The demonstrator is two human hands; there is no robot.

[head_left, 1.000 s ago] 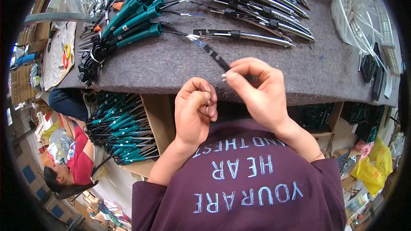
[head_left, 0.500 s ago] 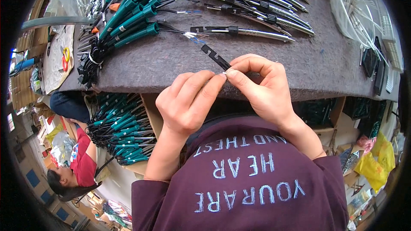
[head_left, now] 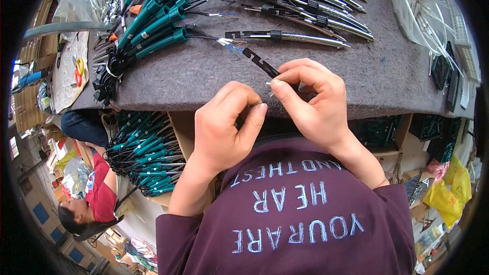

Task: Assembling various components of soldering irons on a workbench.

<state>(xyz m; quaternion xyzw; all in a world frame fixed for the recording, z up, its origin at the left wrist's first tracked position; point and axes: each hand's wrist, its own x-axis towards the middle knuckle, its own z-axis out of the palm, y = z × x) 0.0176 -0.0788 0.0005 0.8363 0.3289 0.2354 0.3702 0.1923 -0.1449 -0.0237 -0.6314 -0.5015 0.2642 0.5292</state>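
Observation:
My right hand (head_left: 317,94) pinches a narrow black plastic piece with notches (head_left: 259,61) between thumb and fingers. The piece slants up and left above the table's front edge. A tiny white bit (head_left: 269,83) shows at my right thumb tip. Just left of it, my left hand (head_left: 224,122) is curled, its thumb close to the index finger, and nothing shows between them. Beyond the notched piece lies a metal tube with a black slotted end (head_left: 305,39). White-tipped wires (head_left: 226,43) run from a green coiled sleeve (head_left: 163,43) toward it.
More metal tubes with black ends (head_left: 310,7) lie at the back. A clear bag of white strands (head_left: 423,15) stands at right. Scissors (head_left: 79,71) lie at far left on the grey cloth-covered table (head_left: 193,84). Below are bundled green-handled parts (head_left: 145,153) and a seated person (head_left: 102,188).
My left hand has come away from the notched piece, moving down and back with its fingers curling. My right hand still pinches the piece, which has shifted slightly right and up.

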